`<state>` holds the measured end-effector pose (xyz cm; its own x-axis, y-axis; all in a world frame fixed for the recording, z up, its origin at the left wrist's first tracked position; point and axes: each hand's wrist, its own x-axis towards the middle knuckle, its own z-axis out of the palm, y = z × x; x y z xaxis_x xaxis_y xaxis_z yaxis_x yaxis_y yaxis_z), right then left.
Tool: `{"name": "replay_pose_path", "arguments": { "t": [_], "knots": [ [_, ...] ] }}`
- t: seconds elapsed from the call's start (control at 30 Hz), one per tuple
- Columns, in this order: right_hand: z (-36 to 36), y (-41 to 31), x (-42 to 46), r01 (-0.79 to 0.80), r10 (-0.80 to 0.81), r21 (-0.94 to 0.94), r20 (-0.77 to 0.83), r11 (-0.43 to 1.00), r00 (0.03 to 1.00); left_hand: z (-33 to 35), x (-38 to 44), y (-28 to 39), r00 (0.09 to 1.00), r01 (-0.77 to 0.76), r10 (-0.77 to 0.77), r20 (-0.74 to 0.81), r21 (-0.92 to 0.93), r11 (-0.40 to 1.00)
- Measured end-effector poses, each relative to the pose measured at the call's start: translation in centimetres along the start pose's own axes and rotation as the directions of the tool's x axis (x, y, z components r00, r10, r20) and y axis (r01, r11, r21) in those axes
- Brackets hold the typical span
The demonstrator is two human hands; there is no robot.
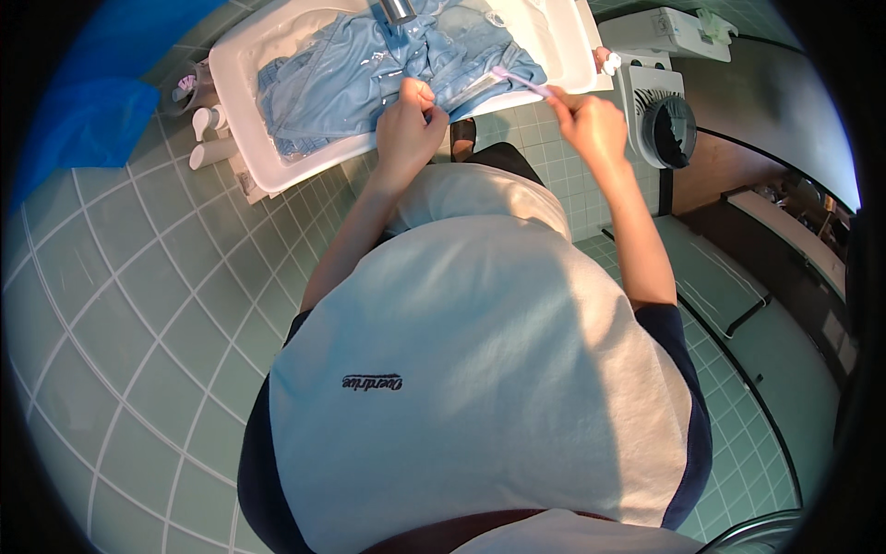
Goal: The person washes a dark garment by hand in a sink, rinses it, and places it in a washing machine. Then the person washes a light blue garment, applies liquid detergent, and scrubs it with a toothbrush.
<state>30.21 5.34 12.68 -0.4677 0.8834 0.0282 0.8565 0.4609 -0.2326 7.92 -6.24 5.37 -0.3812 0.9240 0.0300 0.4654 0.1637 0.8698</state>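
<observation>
A wet light-blue garment [332, 83] lies bunched in the white washbasin [232, 104], partly under water. My left hand [413, 128] is closed on the garment's near edge, at the basin's front rim. In my right hand [592, 131] is the handle of a pale purple toothbrush [525, 82]. Its head meets a whitish strip of the garment, where a folded part is stretched along the front rim. The fingers of my left hand hide the exact pinch on the cloth.
A chrome faucet [397, 10] overhangs the garment. Left of the basin are a white pump bottle [208, 123], a white tube-shaped container [211, 154] and a blue plastic sheet [90, 124]. A toilet [651, 76] with a dark round basin [669, 131] on it stands at right.
</observation>
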Motion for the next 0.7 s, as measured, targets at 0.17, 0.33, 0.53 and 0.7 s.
{"name": "replay_pose_path", "arguments": {
  "t": [0.17, 0.33, 0.53, 0.7],
  "knots": [
    [0.7, -2.8, -3.1, 0.185, -0.199, 0.288, 0.022, 0.940, 0.980, 0.5, -0.7, -0.5, 0.994, -0.103, 0.109, -0.033, 0.145, 0.984],
    [1.2, -0.2, -1.6, 0.031, -0.029, -0.010, 0.130, 0.999, 0.991, 0.9, -0.5, -1.1, 0.970, -0.210, 0.231, -0.079, 0.208, 0.955],
    [0.4, 0.1, 0.2, -0.075, 0.074, 0.005, 0.140, 0.997, 0.987, 0.7, -0.3, -0.8, 0.959, -0.254, 0.277, -0.060, 0.253, 0.933],
    [-0.3, 0.3, -0.1, -0.103, 0.070, 0.079, 0.345, 0.992, 0.936, 0.4, -0.5, -0.4, 0.956, -0.263, 0.286, -0.060, 0.250, 0.932]
  ]
}}
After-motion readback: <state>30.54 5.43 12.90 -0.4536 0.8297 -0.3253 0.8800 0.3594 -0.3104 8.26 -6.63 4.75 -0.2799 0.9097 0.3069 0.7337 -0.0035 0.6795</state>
